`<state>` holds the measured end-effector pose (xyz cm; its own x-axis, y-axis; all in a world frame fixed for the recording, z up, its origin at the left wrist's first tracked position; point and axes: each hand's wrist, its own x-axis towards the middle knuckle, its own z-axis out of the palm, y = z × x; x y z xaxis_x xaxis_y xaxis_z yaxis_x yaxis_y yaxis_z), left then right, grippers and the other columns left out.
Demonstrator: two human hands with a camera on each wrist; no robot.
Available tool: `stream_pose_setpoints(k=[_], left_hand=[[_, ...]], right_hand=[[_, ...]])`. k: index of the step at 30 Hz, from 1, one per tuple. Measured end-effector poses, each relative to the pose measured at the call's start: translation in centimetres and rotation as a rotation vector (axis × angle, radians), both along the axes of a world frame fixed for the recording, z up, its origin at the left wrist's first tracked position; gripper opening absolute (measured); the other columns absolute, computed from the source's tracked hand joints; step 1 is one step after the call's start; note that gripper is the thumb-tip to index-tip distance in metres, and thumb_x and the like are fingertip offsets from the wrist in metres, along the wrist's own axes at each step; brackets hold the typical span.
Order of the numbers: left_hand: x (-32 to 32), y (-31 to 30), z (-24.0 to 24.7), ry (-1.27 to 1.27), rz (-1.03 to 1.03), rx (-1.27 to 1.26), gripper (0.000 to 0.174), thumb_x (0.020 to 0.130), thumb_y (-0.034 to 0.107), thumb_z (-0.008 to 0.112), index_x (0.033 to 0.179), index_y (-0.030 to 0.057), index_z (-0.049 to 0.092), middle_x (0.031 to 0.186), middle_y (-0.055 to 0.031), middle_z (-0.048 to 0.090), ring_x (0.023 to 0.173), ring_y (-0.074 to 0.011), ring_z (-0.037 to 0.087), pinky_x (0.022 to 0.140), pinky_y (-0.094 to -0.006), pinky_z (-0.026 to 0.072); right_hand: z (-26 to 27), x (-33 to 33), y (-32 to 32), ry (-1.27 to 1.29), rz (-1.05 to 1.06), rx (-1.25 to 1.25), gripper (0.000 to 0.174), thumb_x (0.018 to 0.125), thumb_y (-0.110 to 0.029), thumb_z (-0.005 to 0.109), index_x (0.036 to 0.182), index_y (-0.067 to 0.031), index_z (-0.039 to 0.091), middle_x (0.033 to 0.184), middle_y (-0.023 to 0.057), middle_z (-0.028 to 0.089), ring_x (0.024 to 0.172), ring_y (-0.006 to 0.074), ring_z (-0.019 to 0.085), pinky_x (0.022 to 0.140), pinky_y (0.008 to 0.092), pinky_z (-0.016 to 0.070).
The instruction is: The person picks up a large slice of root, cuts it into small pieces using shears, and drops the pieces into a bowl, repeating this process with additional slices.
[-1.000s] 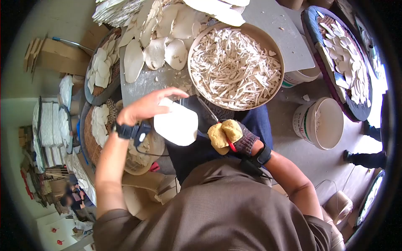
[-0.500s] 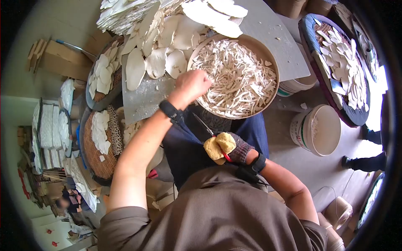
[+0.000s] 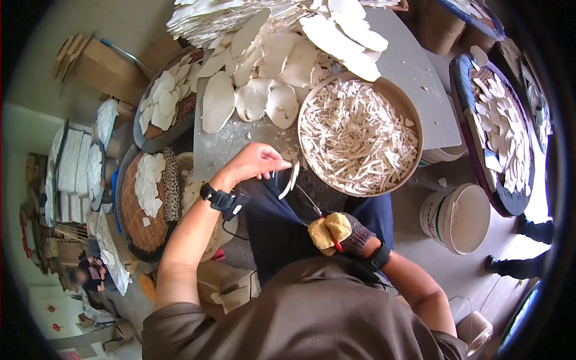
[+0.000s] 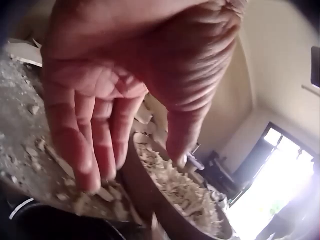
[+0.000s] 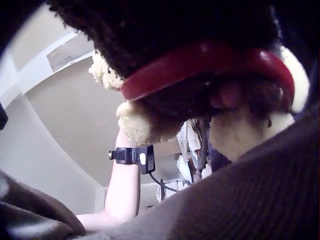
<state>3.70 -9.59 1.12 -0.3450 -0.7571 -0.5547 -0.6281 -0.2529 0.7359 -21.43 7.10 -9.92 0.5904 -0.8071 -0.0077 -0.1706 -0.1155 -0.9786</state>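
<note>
In the head view my bare left hand (image 3: pixel 252 163) is over the table's near edge, left of the round pan (image 3: pixel 418 155) of white strips. Curved white strips (image 3: pixel 292 180) show just below its fingertips; whether they touch is unclear. The left wrist view shows the left hand (image 4: pixel 115 100) palm-on, its fingers loosely extended and the thumb apart. My gloved right hand (image 3: pixel 355 235) grips red-handled scissors (image 3: pixel 338 245) padded with yellow foam (image 3: pixel 329 230), blades pointing up-left over my lap. In the right wrist view the red handle (image 5: pixel 200 65) curves across the dark glove.
Large white slices (image 3: pixel 252 99) lie piled on the metal table (image 3: pixel 414 78) behind the left hand. A white bucket (image 3: pixel 456 217) stands on the floor at right. Round woven trays of slices (image 3: pixel 501 135) stand on both sides; a person's legs (image 3: pixel 522 267) show far right.
The white slice beside my left hand a second ago is gone from there. That hand went to the pan's edge, curled, then came back down-left with fingers loosened. The right hand keeps its grip.
</note>
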Motion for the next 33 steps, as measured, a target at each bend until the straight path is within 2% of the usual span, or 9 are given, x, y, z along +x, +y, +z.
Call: stream_pose_setpoints(k=[2, 7, 15, 17, 19, 20, 24, 28, 33], left_hand=[[1.5, -2.0, -2.8, -0.118, 0.089, -0.262, 0.034, 0.078, 0.031, 0.073, 0.094, 0.002, 0.064, 0.076, -0.0048, 0.063, 0.062, -0.0117, 0.057, 0.055, -0.0244, 0.0471], [-0.1, -8.0, -6.1, -0.597, 0.346, -1.046, 0.051, 0.069, 0.034, 0.077, 0.104, 0.0034, 0.056, 0.093, -0.0132, 0.061, 0.085, -0.0279, 0.061, 0.071, -0.0379, 0.0504], [1.1, -9.0, -5.5, -0.45, 0.455, -1.18, 0.026, 0.068, 0.015, 0.069, 0.089, 0.0048, 0.057, 0.085, -0.013, 0.059, 0.078, -0.0319, 0.061, 0.067, -0.0397, 0.0497], [3.9, -7.5, -4.6, -0.334, 0.595, -1.118, 0.017, 0.076, 0.012, 0.066, 0.088, 0.0025, 0.059, 0.081, -0.0097, 0.063, 0.073, -0.0247, 0.063, 0.063, -0.033, 0.0496], [6.6, -5.8, -3.8, 0.267, 0.799, -0.832, 0.012, 0.083, 0.007, 0.062, 0.094, 0.0024, 0.061, 0.08, -0.0024, 0.065, 0.065, -0.0116, 0.06, 0.062, -0.0256, 0.0472], [7.7, -4.6, -3.5, 0.455, 0.872, -0.663, 0.013, 0.088, 0.011, 0.06, 0.097, 0.0025, 0.06, 0.087, -0.0011, 0.065, 0.073, -0.0126, 0.062, 0.066, -0.0263, 0.0494], [6.8, -0.5, -1.6, 0.82, 0.852, -0.384, 0.024, 0.089, 0.016, 0.059, 0.107, 0.0012, 0.053, 0.098, -0.0077, 0.063, 0.084, -0.0139, 0.063, 0.072, -0.0256, 0.0534], [4.6, 1.9, -1.4, 0.793, 0.746, -0.252, 0.037, 0.086, 0.01, 0.061, 0.118, 0.0001, 0.046, 0.104, -0.0098, 0.062, 0.091, -0.0164, 0.063, 0.078, -0.029, 0.0531], [1.6, 3.8, -1.0, 0.666, 0.554, -0.222, 0.046, 0.084, -0.001, 0.06, 0.124, -0.0013, 0.039, 0.106, -0.013, 0.062, 0.094, -0.0163, 0.062, 0.083, -0.0272, 0.0505]], right_hand=[[-2.1, 0.3, -0.1, 0.121, 0.067, -0.205, 0.019, 0.078, -0.014, 0.069, 0.094, -0.0052, 0.062, 0.089, 0.0126, 0.066, 0.086, 0.0249, 0.064, 0.075, 0.0327, 0.0502], [0.4, 0.6, -0.4, 0.08, 0.023, -0.032, 0.027, 0.069, -0.021, 0.074, 0.089, -0.0064, 0.062, 0.084, 0.0138, 0.064, 0.083, 0.0312, 0.062, 0.073, 0.0359, 0.0503], [0.6, 0.2, -0.3, 0.073, -0.01, -0.031, 0.039, 0.067, -0.025, 0.078, 0.098, -0.0065, 0.062, 0.089, 0.0133, 0.065, 0.085, 0.0297, 0.063, 0.076, 0.0347, 0.0506], [0.6, 0.2, -0.4, 0.072, -0.006, -0.048, 0.04, 0.066, -0.025, 0.078, 0.097, -0.0066, 0.062, 0.089, 0.0136, 0.065, 0.085, 0.0303, 0.063, 0.075, 0.0352, 0.0504], [0.4, 0.2, -0.6, 0.102, 0.042, -0.044, 0.041, 0.066, -0.026, 0.078, 0.097, -0.0065, 0.061, 0.088, 0.0139, 0.065, 0.085, 0.0311, 0.062, 0.075, 0.0357, 0.0502], [0.9, 0.1, -0.6, 0.035, 0.037, 0.25, 0.04, 0.066, -0.024, 0.078, 0.097, -0.0064, 0.061, 0.089, 0.0141, 0.064, 0.085, 0.0319, 0.062, 0.076, 0.0359, 0.0499], [0.8, 0.0, -0.9, 0.153, 0.051, -0.135, 0.037, 0.069, -0.022, 0.074, 0.1, -0.0063, 0.06, 0.091, 0.0141, 0.064, 0.088, 0.032, 0.061, 0.078, 0.0365, 0.0495], [-0.1, 0.2, -1.0, 0.065, -0.047, -0.218, 0.034, 0.072, -0.02, 0.071, 0.1, -0.0045, 0.059, 0.093, 0.0133, 0.063, 0.09, 0.0317, 0.061, 0.08, 0.0371, 0.0492], [2.3, -0.1, -1.3, -0.244, -0.174, 0.399, 0.032, 0.073, -0.018, 0.071, 0.1, -0.0057, 0.061, 0.094, 0.0111, 0.064, 0.09, 0.0293, 0.061, 0.081, 0.0372, 0.0488]])
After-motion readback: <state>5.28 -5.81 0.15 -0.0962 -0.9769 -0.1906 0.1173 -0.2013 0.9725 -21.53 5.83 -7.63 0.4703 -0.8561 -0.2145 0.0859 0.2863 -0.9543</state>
